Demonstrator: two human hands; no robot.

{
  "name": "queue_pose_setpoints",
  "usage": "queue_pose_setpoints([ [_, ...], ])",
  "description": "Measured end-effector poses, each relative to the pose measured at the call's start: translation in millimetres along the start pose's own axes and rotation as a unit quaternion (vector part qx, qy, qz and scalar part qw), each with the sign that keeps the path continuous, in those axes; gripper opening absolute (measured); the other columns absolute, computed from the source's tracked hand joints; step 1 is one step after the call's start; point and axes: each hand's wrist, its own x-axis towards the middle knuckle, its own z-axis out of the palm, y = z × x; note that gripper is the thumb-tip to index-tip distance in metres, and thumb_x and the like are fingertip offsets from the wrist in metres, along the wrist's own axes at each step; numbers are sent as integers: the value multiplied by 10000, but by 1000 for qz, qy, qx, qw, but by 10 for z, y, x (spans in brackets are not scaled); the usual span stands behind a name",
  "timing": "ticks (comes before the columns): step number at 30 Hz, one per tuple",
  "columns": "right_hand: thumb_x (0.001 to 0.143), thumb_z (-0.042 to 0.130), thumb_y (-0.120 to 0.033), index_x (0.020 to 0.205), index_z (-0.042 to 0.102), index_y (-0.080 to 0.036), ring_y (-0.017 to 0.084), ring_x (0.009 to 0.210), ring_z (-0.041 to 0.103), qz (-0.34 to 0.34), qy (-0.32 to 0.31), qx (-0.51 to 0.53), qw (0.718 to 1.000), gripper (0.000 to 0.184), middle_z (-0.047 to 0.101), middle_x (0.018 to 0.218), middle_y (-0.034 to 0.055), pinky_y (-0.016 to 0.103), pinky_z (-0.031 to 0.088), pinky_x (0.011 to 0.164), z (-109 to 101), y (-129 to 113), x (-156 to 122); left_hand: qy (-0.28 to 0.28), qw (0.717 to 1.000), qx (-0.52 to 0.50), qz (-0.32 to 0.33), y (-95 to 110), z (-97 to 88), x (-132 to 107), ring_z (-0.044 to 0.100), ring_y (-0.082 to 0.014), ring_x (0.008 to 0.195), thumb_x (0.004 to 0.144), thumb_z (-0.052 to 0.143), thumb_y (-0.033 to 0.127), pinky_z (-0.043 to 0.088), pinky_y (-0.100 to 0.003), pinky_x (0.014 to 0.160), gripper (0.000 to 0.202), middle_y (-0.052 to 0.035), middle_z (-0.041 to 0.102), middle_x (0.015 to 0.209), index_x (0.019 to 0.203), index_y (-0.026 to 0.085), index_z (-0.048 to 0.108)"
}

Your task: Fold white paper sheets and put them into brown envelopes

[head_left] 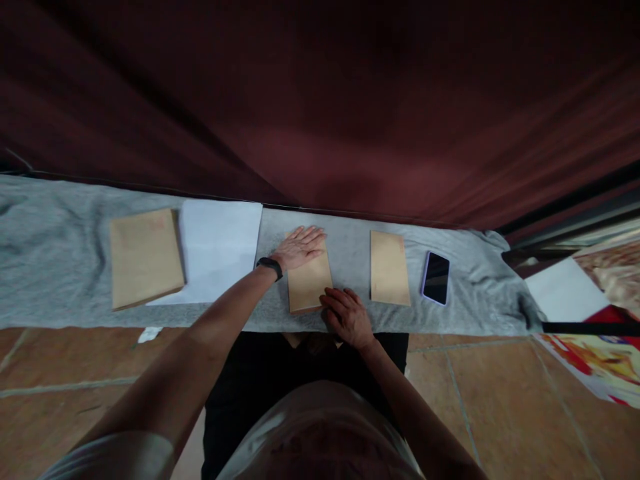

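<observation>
A brown paper envelope (311,283), seemingly on top of a small stack, lies in front of me on the grey cloth. My left hand (299,248) is laid flat over its upper part, fingers stretched out, with a dark band on the wrist. At the envelope's lower right corner, my right hand (349,317) touches the edge with loosely bent fingers that are apart; its thumb is partly in shadow. To the right lies a single brown envelope (390,269). A thicker stack of brown envelopes (146,259) sits at the left, overlapping white paper (220,250).
A phone (436,278) in a pale purple case lies at the right on the grey cloth (60,260). Dark red fabric (320,120) hangs along the far edge. Tiled floor (490,393) shows below, with a colourful printed box or sheet (600,360) at the far right.
</observation>
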Motion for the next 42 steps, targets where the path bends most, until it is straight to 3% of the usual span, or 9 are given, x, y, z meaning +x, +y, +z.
queue_pose_setpoints([
  [8, 1010, 535, -230, 1396, 624, -255, 229, 1360, 570, -29, 19, -13, 999, 398, 610, 1493, 56, 469, 356, 1224, 46, 53, -8, 11, 1000, 15, 19, 188, 76, -202, 173, -220, 1608, 1068, 277, 539, 74, -412, 1311, 659, -75, 291, 1714, 1623, 189, 340],
  [16, 1005, 518, -194, 1359, 641, -262, 216, 1348, 578, -41, 31, -29, 998, 382, 645, 1442, 57, 463, 368, 1219, 44, 56, -9, 14, 1000, 12, 19, 560, 140, -561, 158, -227, 1612, 1080, 280, 488, 3, -497, 1308, 566, 5, 354, 1687, 1602, 298, 385],
  [24, 952, 517, -121, 1338, 651, -236, 205, 1352, 576, -28, 37, -39, 998, 425, 643, 1451, 53, 446, 369, 1227, 100, 87, -13, 34, 998, -9, 61, 930, 278, -1014, 236, -173, 1589, 1093, 272, 417, 84, -413, 1312, 541, -19, 378, 1677, 1593, 258, 403],
  [28, 949, 517, -109, 1334, 650, -228, 203, 1350, 580, -27, 46, -41, 998, 425, 654, 1436, 56, 439, 385, 1217, 110, 93, -13, 48, 997, -21, 55, 1000, 312, -1231, 310, -166, 1562, 1092, 287, 431, 166, -393, 1306, 547, -43, 434, 1647, 1586, 233, 412],
  [36, 966, 518, -124, 1317, 659, -237, 198, 1337, 596, -20, 62, -39, 997, 395, 652, 1443, 48, 444, 382, 1231, 100, 57, -22, 133, 990, -42, -14, 1091, 387, -1740, 461, -213, 1484, 1067, 418, 394, 378, -443, 1242, 503, -93, 522, 1579, 1525, 203, 498],
  [42, 997, 530, -167, 1329, 655, -239, 206, 1345, 592, -20, 58, -38, 997, 363, 651, 1444, 53, 458, 380, 1228, 109, 70, -26, 212, 971, -64, -86, 1282, 473, -1735, 573, -247, 1386, 1052, 460, 325, 460, -493, 1177, 395, -90, 649, 1449, 1397, 226, 626],
])
